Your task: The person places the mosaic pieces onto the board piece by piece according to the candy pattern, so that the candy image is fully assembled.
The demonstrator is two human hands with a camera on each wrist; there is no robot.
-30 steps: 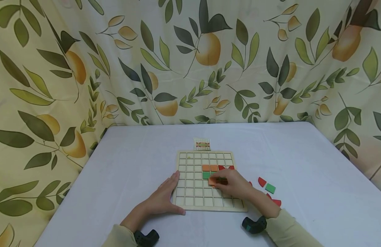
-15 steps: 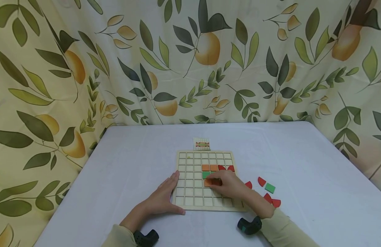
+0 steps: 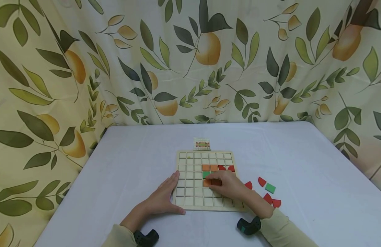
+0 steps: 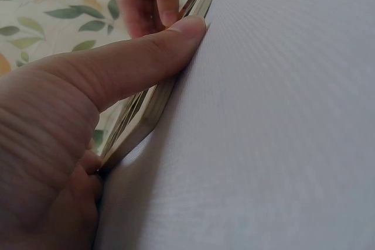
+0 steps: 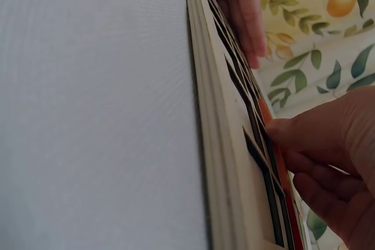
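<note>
A pale wooden grid board (image 3: 189,192) lies on the table. My left hand (image 3: 161,195) steadies its near-left corner: straight fingers along the left side, thumb on the front edge. Over the board's right half, my right hand (image 3: 229,183) pinches an orange square tile (image 3: 206,183), which sits in or at a cell; its fit is partly hidden by the fingers. Just behind it is a green square tile (image 3: 206,175). One row further back stand two orange tiles (image 3: 210,167) and two red quarter-round tiles (image 3: 221,167). More tiles under my right hand are hidden.
Loose on the table right of the board lie several red quarter-round pieces (image 3: 262,181) and a green square (image 3: 270,188). A small pattern card (image 3: 201,144) is behind the board. Dark wrist devices (image 3: 249,225) hang at both sleeves. A leaf-patterned curtain (image 3: 190,85) backs the table.
My right hand has shifted slightly left with the orange tile, to the cell in front of the green tile, then stayed almost still. The left hand has not moved.
</note>
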